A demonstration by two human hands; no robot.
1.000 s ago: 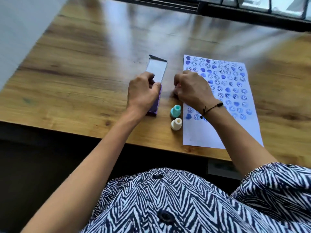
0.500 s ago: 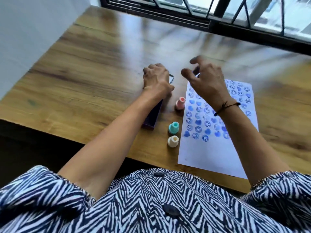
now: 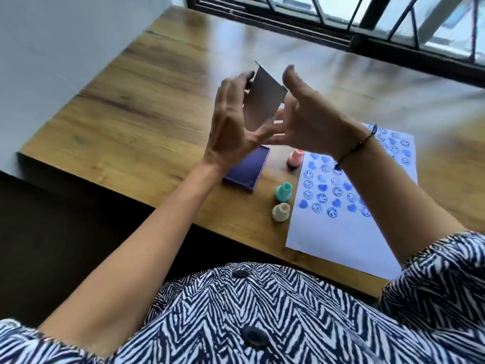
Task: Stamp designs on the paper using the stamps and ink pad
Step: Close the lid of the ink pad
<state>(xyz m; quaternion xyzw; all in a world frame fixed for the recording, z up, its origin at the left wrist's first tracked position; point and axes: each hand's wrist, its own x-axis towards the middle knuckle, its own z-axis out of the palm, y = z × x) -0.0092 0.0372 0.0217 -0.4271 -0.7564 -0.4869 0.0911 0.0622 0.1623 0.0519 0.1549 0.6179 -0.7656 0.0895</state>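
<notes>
Since half a second ago both hands have risen off the table, and the grey lid [image 3: 263, 101] that was down by the ink pad is now up in the air between them. The left hand [image 3: 231, 122] grips the lid along its left edge, fingers curled behind it and thumb stretched under its lower corner. The right hand [image 3: 309, 119] is half open beside the lid's right edge, fingers loosely curved; its fingertips seem to meet the lid's lower right side, though motion blur makes the contact uncertain. A thin dark cord bracelet [image 3: 359, 145] circles the right wrist.

Below the hands lies a wooden table [image 3: 147, 122] with a warm grain, set against a pale wall on the left and a dark-framed window [image 3: 367, 30] at the far side. The person wears a black-and-white zigzag shirt [image 3: 262, 319].

The open ink pad [image 3: 245, 170], a purple tray, rests on the table under the left wrist. Three stamps stand upright between it and the paper: a pink stamp [image 3: 295, 158] farthest away, a teal stamp [image 3: 283, 192] nearer and a cream stamp [image 3: 281, 212] nearest the table edge. The white paper [image 3: 338, 240] lies to their right, its far part covered in rows of blue smiley faces and solid blue shapes, its near part blank.
</notes>
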